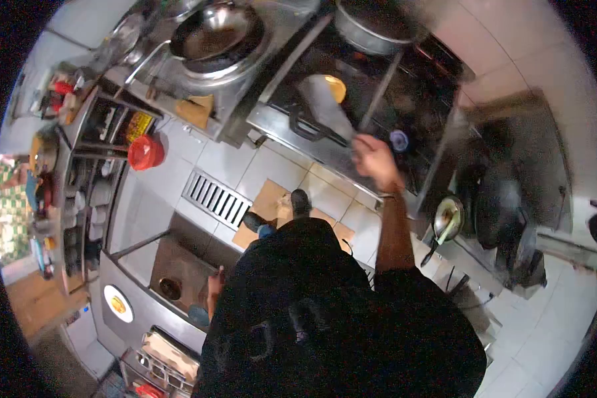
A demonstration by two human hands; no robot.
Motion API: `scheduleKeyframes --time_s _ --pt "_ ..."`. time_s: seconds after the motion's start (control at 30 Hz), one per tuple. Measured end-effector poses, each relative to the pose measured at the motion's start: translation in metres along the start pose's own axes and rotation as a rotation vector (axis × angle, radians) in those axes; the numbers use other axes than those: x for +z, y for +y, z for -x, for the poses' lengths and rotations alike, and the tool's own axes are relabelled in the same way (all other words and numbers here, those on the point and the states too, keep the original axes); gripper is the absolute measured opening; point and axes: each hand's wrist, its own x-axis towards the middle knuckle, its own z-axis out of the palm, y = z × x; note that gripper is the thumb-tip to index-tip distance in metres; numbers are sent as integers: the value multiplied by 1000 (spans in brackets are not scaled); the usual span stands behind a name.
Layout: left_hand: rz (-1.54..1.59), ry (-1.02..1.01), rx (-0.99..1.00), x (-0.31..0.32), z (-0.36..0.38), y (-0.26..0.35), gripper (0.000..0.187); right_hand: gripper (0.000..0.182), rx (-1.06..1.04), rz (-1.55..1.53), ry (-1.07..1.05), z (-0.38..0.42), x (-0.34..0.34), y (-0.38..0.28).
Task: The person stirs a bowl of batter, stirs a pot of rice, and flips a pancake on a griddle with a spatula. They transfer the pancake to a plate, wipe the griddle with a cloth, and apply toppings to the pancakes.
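Note:
My right hand (pixel 377 162) is closed around the handle end of a wide, flat spatula (pixel 326 106), its grey blade smeared by motion. The blade reaches over the stove (pixel 282 132) and lies against a round yellow piece of food (pixel 336 88) on a dark cooking surface. A black handle (pixel 305 127) sticks out below the blade, towards the stove's front. Low at my side, my left hand (pixel 215 284) shows only in part beside my dark shirt, near the sink (pixel 179 268). Its fingers are too hidden to read.
A pot (pixel 361 36) stands at the back of the stove, and a blue flame (pixel 398 140) burns at the right. Small pan (pixel 448 219) sits right of my arm. A wok (pixel 217 36) rests at upper left. A white plate (pixel 118 292) with yellow food lies on the steel counter.

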Motion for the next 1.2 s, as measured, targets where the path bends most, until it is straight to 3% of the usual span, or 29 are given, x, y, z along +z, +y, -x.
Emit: scheduleKeyframes --time_s 0.07,0.1,0.13,0.17,0.23,0.3,0.37,0.43,0.47,0.5,0.6,0.63,0.77,0.83,0.9,0.97,1.07,1.2 --pt "103 -45 41 12 2 93 45 34 -347 -309 -115 5 52 0" --pt "153 -86 71 22 5 148 45 33 -482 20 -121 23 66 -30" --pt "203 -135 108 33 10 202 45 36 -394 -203 -316 30 93 -36" --pt "185 -160 112 44 17 250 45 38 -477 -214 -364 40 114 -45" --pt "611 -507 332 67 39 335 36 40 -541 -314 -482 64 151 -64" --pt "500 -555 353 73 43 366 30 37 -490 -258 -536 88 158 -85" --pt "387 -607 371 79 33 370 24 38 -578 -222 -414 102 169 -80" --pt "574 -573 107 93 28 388 19 36 -587 -188 -325 104 159 -68" --pt "705 -431 22 104 41 388 17 37 -780 -96 -111 103 146 -59" --pt "686 -446 24 107 36 388 17 38 -962 5 111 101 132 -47" --pt "753 -580 183 111 18 373 13 21 -661 1 608 87 55 48" --pt "881 -609 81 108 15 370 14 17 -548 20 759 82 25 84" --pt "1045 -612 6 86 -6 346 12 22 30 384 1287 127 -125 254" --pt "1046 -581 -22 72 -22 322 12 30 312 535 1371 163 -170 317" --pt "1045 -506 -16 61 -40 292 12 38 465 519 1379 184 -190 363" --pt "1032 -368 -29 48 -64 249 7 46 504 342 1407 187 -197 408" --pt "884 -147 -66 27 -80 189 6 52 515 436 1371 185 -199 438" --pt "621 6 -123 3 -74 131 6 61 373 615 1239 180 -201 433"
